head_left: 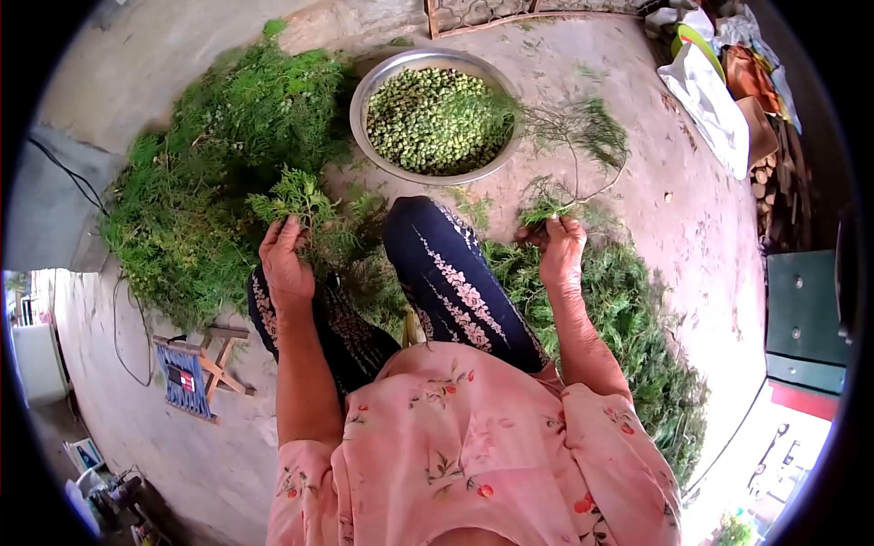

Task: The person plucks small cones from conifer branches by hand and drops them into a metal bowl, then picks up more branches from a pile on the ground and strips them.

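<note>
My left hand [288,262] is closed on a leafy green sprig [299,197], its fingertips pinching the stem end beside the large leafy heap. Opposite it, my right hand [562,251] grips a thin, feathery evergreen branch [594,189] that curves up and away. The tip of that branch reaches toward a wide metal basin [443,179], and part of it blurs over the rim. Small round green cones or berries [428,114] fill much of the basin. My knees, in dark patterned trousers [460,282], lie between the two hands.
A big heap of cut evergreen branches [218,155] lies at left, and another pile [628,337] spreads at right by my leg. A folding stool [205,373] stands on the concrete floor at lower left. White sacks [706,100], firewood [765,187] and a green cabinet [801,305] line the right.
</note>
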Action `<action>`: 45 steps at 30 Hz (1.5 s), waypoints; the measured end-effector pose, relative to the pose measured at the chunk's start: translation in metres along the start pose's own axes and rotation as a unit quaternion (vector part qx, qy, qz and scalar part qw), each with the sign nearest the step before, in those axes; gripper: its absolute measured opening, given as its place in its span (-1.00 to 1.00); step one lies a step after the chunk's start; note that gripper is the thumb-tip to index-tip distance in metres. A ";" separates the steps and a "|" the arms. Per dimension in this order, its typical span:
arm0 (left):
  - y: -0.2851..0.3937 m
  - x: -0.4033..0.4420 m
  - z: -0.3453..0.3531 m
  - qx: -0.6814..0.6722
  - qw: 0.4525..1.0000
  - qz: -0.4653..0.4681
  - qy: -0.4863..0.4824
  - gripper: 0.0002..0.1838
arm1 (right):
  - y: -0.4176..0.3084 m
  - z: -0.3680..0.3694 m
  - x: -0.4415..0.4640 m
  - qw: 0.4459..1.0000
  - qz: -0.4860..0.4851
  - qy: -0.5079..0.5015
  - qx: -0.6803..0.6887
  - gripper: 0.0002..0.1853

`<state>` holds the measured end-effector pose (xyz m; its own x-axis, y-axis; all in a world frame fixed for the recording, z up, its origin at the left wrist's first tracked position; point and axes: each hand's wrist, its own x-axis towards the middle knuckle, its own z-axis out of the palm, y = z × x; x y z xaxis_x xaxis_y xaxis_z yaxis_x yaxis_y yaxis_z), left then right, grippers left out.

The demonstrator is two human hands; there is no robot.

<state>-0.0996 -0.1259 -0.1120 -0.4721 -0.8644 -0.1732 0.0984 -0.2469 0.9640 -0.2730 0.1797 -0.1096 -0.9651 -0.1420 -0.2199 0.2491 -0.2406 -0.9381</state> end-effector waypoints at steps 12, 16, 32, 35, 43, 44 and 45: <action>0.034 -0.029 0.018 0.002 0.999 -0.006 -0.052 -0.82 | 0.080 -0.097 0.005 0.970 0.030 0.157 -0.184 -0.81; 0.010 -0.017 0.000 0.031 0.996 0.072 -0.043 -0.84 | 0.153 -0.194 0.027 0.846 -0.019 0.160 -0.508 -0.80; 0.031 -0.075 0.042 0.199 0.951 0.201 -0.122 -0.83 | -0.036 0.160 -0.071 0.882 -0.321 -0.325 -0.116 -0.89; 0.035 -0.082 0.036 0.214 0.954 0.193 -0.085 -0.85 | 0.003 0.162 -0.070 0.927 -0.159 -0.324 -0.100 -0.77; 0.033 -0.090 0.029 0.261 0.939 0.179 -0.136 -0.89 | 0.008 0.152 -0.076 0.928 -0.117 -0.336 -0.113 -0.79; 0.034 -0.091 0.029 0.224 0.948 0.161 -0.155 -0.89 | 0.006 0.149 -0.076 0.933 -0.015 -0.350 -0.081 -0.81; 0.034 -0.090 0.029 0.224 0.948 0.161 -0.155 -0.89 | 0.003 0.146 -0.075 0.928 0.087 -0.360 -0.048 -0.82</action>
<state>-0.0789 -0.0435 -0.0579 -0.7231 -0.6751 0.1461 -0.0682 0.2803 0.9575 -0.1877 0.0491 -0.0570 -0.5991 -0.7831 -0.1671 0.3539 -0.0718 -0.9325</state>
